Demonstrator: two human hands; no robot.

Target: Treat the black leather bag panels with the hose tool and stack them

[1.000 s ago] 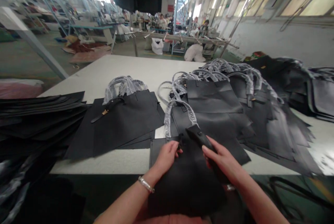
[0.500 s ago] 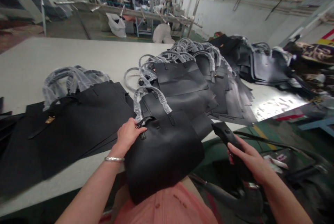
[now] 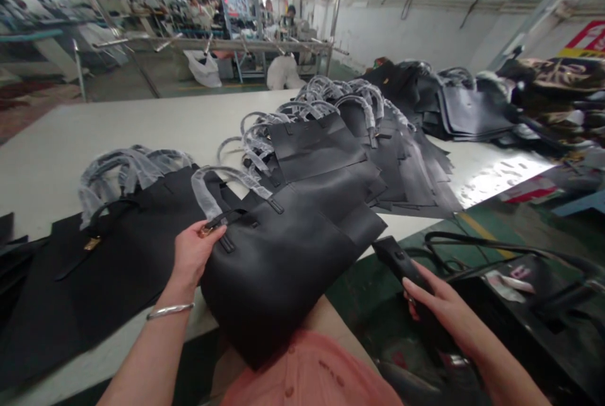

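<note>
A black leather bag piece [image 3: 269, 261] with a plastic-wrapped handle [image 3: 227, 174] rests partly on the table and hangs over its edge towards my lap. My left hand [image 3: 193, 251] pinches the thin black strap [image 3: 225, 218] with a gold-coloured buckle, close to one foot of that handle. In my right hand [image 3: 437, 295] is a black hand-held tool [image 3: 394, 259] with a flat, slanted tip and a metal band low on its body. The tool's tip points towards the bag piece but stays apart from it, beyond the table edge.
More black bag pieces [image 3: 132, 236] with wrapped handles lie on the left. Overlapping bag pieces [image 3: 316, 147] cover the middle and right of the white table [image 3: 70, 122]. A black case-like object [image 3: 515, 305] with hoses stands on the floor at right. People work at machines far back.
My left hand has moved left with the strap, drawing the bag piece left. My right hand and the tool have shifted slightly left and down in view. The camera view has turned somewhat.
</note>
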